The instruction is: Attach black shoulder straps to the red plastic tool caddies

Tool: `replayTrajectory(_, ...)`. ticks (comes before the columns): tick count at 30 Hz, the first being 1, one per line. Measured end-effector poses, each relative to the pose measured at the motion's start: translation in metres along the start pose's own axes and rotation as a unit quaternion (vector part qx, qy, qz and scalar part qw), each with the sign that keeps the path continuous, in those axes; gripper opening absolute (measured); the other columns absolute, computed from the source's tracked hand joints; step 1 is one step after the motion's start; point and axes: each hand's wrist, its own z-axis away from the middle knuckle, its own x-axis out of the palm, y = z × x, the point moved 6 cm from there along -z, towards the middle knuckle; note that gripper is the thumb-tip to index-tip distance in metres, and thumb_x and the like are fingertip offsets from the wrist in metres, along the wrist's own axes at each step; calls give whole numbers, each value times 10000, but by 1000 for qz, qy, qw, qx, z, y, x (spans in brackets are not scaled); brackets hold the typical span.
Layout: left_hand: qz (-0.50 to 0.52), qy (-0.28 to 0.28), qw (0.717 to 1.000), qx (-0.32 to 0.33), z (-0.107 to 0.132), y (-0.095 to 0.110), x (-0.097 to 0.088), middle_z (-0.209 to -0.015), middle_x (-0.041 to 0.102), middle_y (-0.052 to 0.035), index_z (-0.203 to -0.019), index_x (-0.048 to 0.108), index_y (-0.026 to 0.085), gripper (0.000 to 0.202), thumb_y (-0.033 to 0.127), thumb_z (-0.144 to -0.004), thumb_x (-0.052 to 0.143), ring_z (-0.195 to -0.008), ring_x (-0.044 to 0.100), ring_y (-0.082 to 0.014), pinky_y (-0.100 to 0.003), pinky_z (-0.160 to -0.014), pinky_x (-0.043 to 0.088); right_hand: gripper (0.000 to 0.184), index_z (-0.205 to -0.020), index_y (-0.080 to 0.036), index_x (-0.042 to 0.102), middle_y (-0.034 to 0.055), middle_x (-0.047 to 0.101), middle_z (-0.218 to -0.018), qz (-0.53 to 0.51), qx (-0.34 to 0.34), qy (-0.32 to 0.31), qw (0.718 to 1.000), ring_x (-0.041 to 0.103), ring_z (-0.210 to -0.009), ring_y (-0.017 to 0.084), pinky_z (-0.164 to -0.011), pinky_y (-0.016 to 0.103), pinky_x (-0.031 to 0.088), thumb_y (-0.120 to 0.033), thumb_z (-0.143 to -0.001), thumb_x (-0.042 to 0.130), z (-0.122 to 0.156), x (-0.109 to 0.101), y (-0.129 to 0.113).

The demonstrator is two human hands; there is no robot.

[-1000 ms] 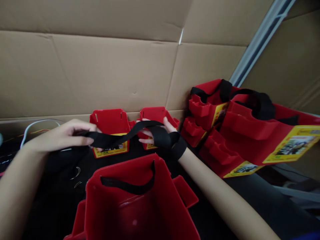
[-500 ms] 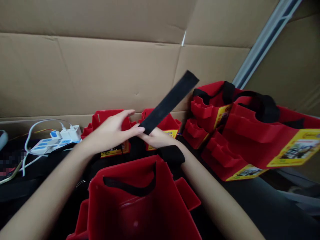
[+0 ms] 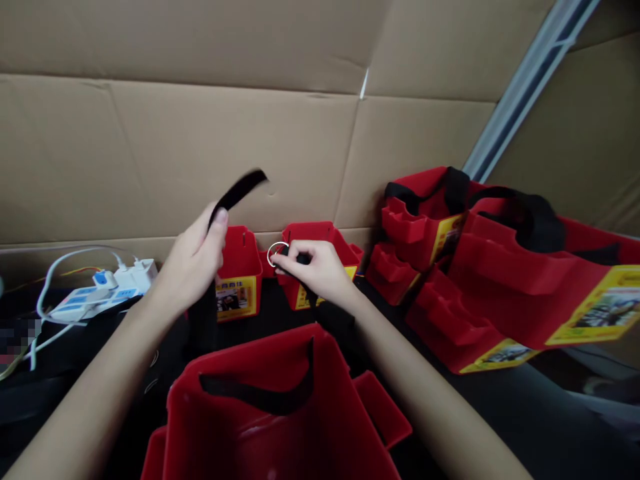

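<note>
My left hand (image 3: pixel 193 260) is closed around a black strap (image 3: pixel 240 190), whose free end sticks up to the right and whose lower part hangs below the hand. In my right hand (image 3: pixel 317 267), thumb and fingers pinch a metal ring (image 3: pixel 276 255) along with the other strap end, which runs down toward the bin. Nearest me stands a red plastic bin (image 3: pixel 270 440), open at the top. A black strap (image 3: pixel 263 395) threads through slots in its back wall and sags across the inside.
Two red bins with yellow labels, a left one (image 3: pixel 243 257) and a right one (image 3: pixel 310 231), stand behind my hands. More red bins (image 3: pixel 505 280) with black straps are stacked at right. A power strip (image 3: pixel 95 300) with white cables lies left, before a cardboard wall (image 3: pixel 225 153).
My hands have moved apart. The left now grips the strap alone, further left, and the right has turned and holds the metal ring, now visible.
</note>
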Motion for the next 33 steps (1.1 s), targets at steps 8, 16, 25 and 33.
replayTrajectory(8, -58, -85, 994, -30, 5, -18, 19, -649, 616, 0, -1064, 572, 175, 312, 345, -917, 356, -488, 580, -144, -246, -481, 461, 273, -1005, -238, 470, -21, 609, -826, -236, 30, 41, 970, 678, -872, 177, -658, 285, 577, -270, -778, 618, -1, 11, 7)
replayTrajectory(16, -117, -96, 988, 1, 6, -8, 22, -544, 596, 21, -739, 599, 184, 392, 436, -914, 354, -485, 555, -136, -230, -522, 438, 90, -833, -173, 543, 27, 626, -842, -283, 124, -25, 951, 697, -792, 181, -504, 210, 559, -250, -812, 586, -2, 23, 14)
replayTrajectory(25, -112, -110, 983, 94, 14, 10, 31, -1209, 641, -10, -1302, 503, 250, 411, 388, -934, 382, -1121, 580, -189, -280, -925, 447, 103, -778, -161, 653, 42, 692, -847, -284, 161, 21, 945, 672, -715, 154, -520, 239, 556, -175, -788, 552, 0, 21, 19)
replayTrajectory(33, -129, -126, 979, 98, 17, 5, 44, -1116, 692, -46, -1264, 564, 237, 428, 427, -946, 352, -991, 645, -226, -353, -887, 473, 154, -822, -157, 720, 52, 727, -895, -251, 118, 95, 956, 665, -831, 145, -781, 265, 509, -270, -767, 631, -1, 13, 25)
